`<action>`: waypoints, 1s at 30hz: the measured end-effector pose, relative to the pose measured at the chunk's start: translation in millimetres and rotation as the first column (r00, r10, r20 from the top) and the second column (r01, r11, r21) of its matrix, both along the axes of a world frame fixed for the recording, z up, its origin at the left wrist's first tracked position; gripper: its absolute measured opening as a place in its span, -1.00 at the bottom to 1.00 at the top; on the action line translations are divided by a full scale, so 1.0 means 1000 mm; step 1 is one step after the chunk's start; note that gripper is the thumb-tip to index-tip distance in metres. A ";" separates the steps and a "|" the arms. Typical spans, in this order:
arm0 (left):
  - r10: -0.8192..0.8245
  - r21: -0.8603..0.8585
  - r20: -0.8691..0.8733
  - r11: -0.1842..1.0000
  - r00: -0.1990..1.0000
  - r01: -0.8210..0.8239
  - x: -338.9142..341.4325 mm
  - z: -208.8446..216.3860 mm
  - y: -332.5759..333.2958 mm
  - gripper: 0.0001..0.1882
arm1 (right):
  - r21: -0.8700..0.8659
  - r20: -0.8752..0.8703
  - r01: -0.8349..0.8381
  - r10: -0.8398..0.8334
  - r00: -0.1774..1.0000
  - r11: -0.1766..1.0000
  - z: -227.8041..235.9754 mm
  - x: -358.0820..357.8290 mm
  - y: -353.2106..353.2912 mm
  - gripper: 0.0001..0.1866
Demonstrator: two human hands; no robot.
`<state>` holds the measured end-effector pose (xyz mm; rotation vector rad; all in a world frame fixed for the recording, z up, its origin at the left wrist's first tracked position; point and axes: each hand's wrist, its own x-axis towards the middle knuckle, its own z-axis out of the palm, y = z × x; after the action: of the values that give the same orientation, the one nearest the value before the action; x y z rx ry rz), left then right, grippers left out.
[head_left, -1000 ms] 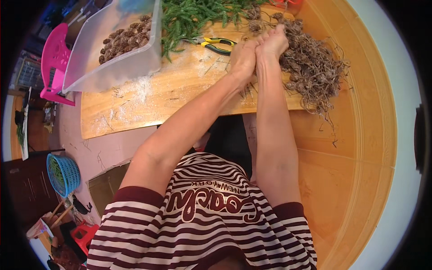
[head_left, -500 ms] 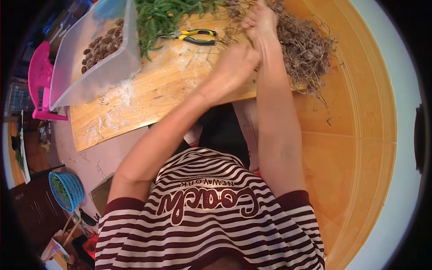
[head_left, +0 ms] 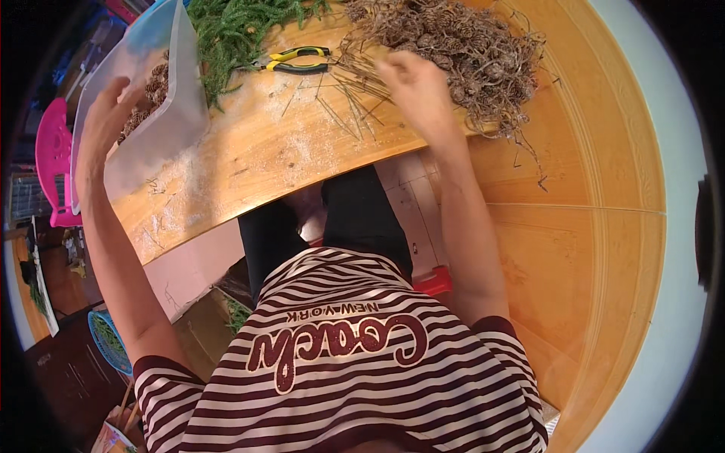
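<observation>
My left hand (head_left: 106,124) is at the translucent plastic bin (head_left: 185,98), its fingers apart just above brown pine cones (head_left: 157,87) inside, with nothing visible in them. Over the right part of the table my right hand (head_left: 418,84) hovers with bent, motion-smeared fingers; whether they hold anything is not clear. Beside it lie loose thin bare stems (head_left: 351,102) and a large tangled heap of pine cones on dry twigs (head_left: 483,64). Yellow-and-black pliers (head_left: 298,68) rest left of the stems, handles toward the right hand.
Green artificial-looking sprigs (head_left: 234,34) are piled at the back, next to the bin. White flecks and twig bits dot the wooden table (head_left: 279,155). A pink plastic chair (head_left: 53,158) stands beyond the bin, and a blue basket (head_left: 109,340) with greenery sits lower left.
My hands, close together before at the cone heap, have parted. The left one swung left to the bin and opened; the right came back nearer, over the loose stems. The view has shifted slightly.
</observation>
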<state>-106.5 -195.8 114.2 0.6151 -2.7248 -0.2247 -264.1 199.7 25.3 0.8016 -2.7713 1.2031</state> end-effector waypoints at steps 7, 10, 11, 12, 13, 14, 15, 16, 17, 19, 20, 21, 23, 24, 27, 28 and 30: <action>-0.030 0.069 -0.158 0.997 0.987 0.041 -0.003 0.027 0.060 -0.53 | 0.398 -0.468 0.149 0.060 0.882 0.905 -0.003 -0.040 0.016 -0.82; -0.159 0.287 -0.308 0.924 0.938 0.251 -0.005 0.023 0.134 -0.60 | 0.689 -0.283 0.008 0.259 0.923 0.724 0.004 -0.048 0.017 -0.72; -0.245 0.422 -0.415 0.802 0.876 0.424 -0.004 0.016 0.157 -0.63 | 0.690 -0.284 0.004 0.265 0.921 0.724 0.006 -0.050 0.017 -0.72; -0.351 0.459 -0.395 0.725 0.849 0.514 -0.008 0.002 0.178 -0.66 | 0.699 -0.282 -0.004 0.281 0.917 0.715 0.006 -0.054 0.018 -0.69; -0.451 0.495 -0.379 0.639 0.808 0.589 -0.012 -0.014 0.197 -0.68 | 0.708 -0.280 -0.015 0.299 0.912 0.706 0.006 -0.058 0.019 -0.66; -0.530 0.497 -0.308 0.618 0.790 0.609 -0.018 -0.022 0.214 -0.71 | 0.717 -0.279 -0.023 0.317 0.907 0.697 0.008 -0.060 0.019 -0.62; -0.604 0.503 -0.236 0.595 0.761 0.627 -0.026 -0.029 0.226 -0.73 | 0.718 -0.279 -0.026 0.323 0.904 0.696 0.010 -0.059 0.017 -0.62; -0.603 0.570 -0.183 0.579 0.776 0.584 -0.037 -0.041 0.235 -0.74 | 0.721 -0.269 -0.042 0.335 0.903 0.691 0.014 -0.058 0.017 -0.62; -0.605 0.632 -0.129 0.560 0.786 0.535 -0.049 -0.053 0.241 -0.76 | 0.724 -0.257 -0.057 0.346 0.902 0.687 0.018 -0.057 0.017 -0.62; -0.574 0.727 -0.169 0.477 0.801 0.494 -0.073 -0.077 0.250 -0.72 | 0.730 -0.244 -0.069 0.352 0.904 0.680 0.022 -0.058 0.019 -0.61; -0.537 0.806 -0.200 0.384 0.819 0.449 -0.085 -0.086 0.253 -0.68 | 0.687 -0.249 -0.088 0.347 0.904 0.721 0.024 -0.059 0.023 -0.62; -0.535 0.808 -0.202 0.382 0.820 0.448 -0.096 -0.091 0.257 -0.68 | 0.642 -0.253 -0.111 0.347 0.903 0.758 0.025 -0.062 0.025 -0.62; -0.368 0.957 -0.204 0.121 0.907 0.264 -0.116 -0.098 0.262 -0.65 | 0.595 -0.256 -0.134 0.345 0.903 0.792 0.029 -0.063 0.025 -0.63; -0.289 0.984 -0.177 -0.032 0.941 0.175 -0.123 -0.097 0.265 -0.63 | 0.538 -0.229 -0.155 0.321 0.919 0.828 0.034 -0.061 0.027 -0.65; -0.267 0.980 -0.195 -0.101 0.944 0.174 -0.137 -0.099 0.267 -0.48 | 0.415 -0.163 -0.187 0.275 0.948 0.890 0.043 -0.061 0.032 -0.69; -0.252 0.976 -0.203 -0.133 0.946 0.174 -0.141 -0.100 0.268 -0.41 | 0.347 -0.102 -0.208 0.257 0.961 0.915 0.043 -0.062 0.035 -0.68; -0.237 0.964 -0.199 -0.224 0.951 0.146 -0.149 -0.098 0.273 -0.39 | 0.201 0.025 -0.230 0.230 0.973 0.952 0.048 -0.061 0.035 -0.66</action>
<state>-255.7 76.9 16.5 0.4012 -1.9301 -2.7021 -324.7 235.0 73.1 1.1702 -2.8993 0.9537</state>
